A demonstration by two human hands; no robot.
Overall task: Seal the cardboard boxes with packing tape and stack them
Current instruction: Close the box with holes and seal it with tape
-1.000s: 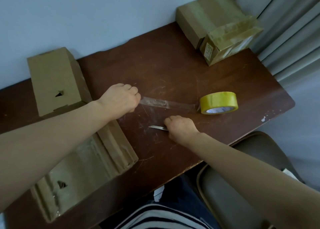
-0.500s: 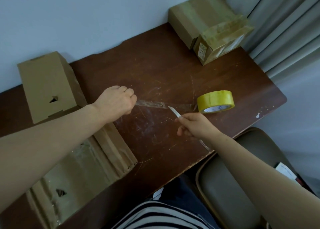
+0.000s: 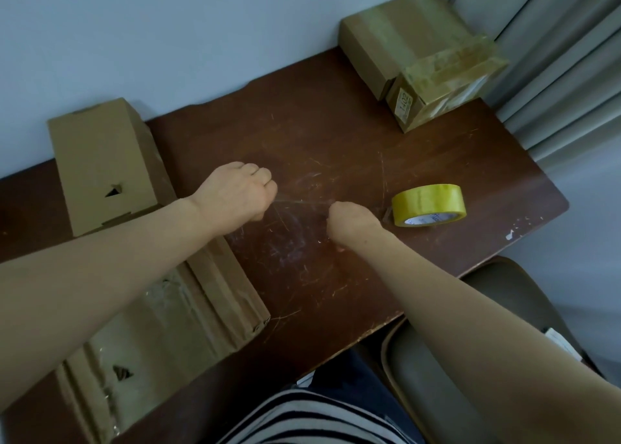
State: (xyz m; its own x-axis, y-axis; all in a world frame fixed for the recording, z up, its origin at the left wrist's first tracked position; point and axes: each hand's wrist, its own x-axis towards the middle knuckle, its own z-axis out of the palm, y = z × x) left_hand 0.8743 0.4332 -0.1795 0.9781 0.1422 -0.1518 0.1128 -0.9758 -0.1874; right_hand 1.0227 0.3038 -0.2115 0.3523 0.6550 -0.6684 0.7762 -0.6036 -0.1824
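My left hand (image 3: 238, 193) is curled into a fist and pinches one end of a clear strip of tape (image 3: 302, 202) held just above the table. The strip runs right to my right hand (image 3: 353, 221), which is curled at its other end. The small knife seen in that hand earlier is hidden by the fingers. A yellow tape roll (image 3: 430, 205) lies just right of my right hand. A taped cardboard box (image 3: 188, 312) lies under my left forearm. Another brown box (image 3: 100, 164) stands behind it by the wall.
Two taped boxes sit at the back right corner, a larger one (image 3: 403, 46) and a smaller one (image 3: 447, 83) in front of it. The scratched brown table (image 3: 336, 134) ends near a grey chair (image 3: 470, 342) at lower right. Curtains hang at the right.
My right hand picked the knife up from the table and has moved up to the tape strip. The blade no longer shows. My left hand has kept its grip on the strip.
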